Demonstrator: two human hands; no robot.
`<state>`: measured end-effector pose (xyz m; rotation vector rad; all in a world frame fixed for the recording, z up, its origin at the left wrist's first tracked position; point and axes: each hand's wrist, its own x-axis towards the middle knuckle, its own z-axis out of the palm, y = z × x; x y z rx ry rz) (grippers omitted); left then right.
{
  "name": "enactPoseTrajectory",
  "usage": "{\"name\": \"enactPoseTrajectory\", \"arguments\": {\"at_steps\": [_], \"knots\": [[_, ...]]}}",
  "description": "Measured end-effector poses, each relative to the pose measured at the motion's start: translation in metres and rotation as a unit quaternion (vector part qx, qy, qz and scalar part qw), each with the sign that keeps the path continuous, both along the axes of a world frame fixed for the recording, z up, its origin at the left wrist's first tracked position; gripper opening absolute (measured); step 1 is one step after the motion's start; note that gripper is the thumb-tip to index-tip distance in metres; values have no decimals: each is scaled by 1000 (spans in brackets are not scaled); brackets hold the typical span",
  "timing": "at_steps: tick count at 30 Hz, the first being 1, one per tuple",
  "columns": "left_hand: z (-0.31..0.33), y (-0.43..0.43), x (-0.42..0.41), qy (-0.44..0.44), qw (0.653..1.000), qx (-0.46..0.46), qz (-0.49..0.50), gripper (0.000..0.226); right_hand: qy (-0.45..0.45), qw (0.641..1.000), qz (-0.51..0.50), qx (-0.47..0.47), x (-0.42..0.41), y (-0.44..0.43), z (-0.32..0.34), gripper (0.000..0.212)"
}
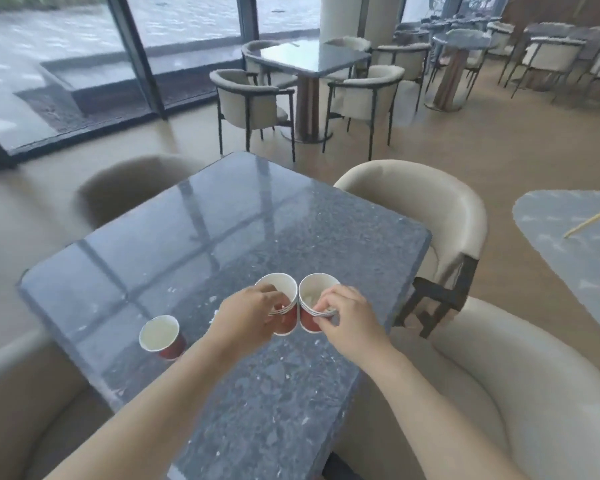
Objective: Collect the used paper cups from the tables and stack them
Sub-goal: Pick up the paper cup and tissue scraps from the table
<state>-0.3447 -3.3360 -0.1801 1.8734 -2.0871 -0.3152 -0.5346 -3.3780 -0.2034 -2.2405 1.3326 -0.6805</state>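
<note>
Two short stacks of red paper cups, left stack (287, 321) and right stack (309, 322), rims touching above the granite table (222, 220). One wrapped in left hand (246, 317), the other pinched at its rims by right hand (347, 315). Lone cup (160, 336) standing at eight o'clock from the hands. Probably light, thin-walled, easily crushed: better gripped gently near the stiffer rolled rim

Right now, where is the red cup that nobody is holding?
In the head view, the lone cup stands on the grey table near its left edge, just left of the left hand.
</note>
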Motion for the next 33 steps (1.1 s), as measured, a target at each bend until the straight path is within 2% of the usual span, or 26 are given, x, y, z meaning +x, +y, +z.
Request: {"name": "enactPoseTrajectory", "arguments": {"at_steps": [8,13,17,20,24,28,33], "knots": [[-55,55,57,-32,992,78,94,14,79,982,158,61,76,6,-60,10],[-88,72,70,-56,979,145,133,12,138,971,185,52,103,16,-86,7],[-109,73,78,-71,973,166,145,18,163,968,187,49,114,19,-102,8],[-118,71,83,-70,972,160,157,18,146,970,185,55,121,18,-108,9],[-123,67,90,-32,980,122,152,16,115,972,187,78,125,14,-106,22],[-119,64,97,-1,984,85,158,25,41,985,152,70,121,6,-99,13],[-106,53,117,5,982,44,183,20,27,988,138,60,128,-18,-87,13]]}}
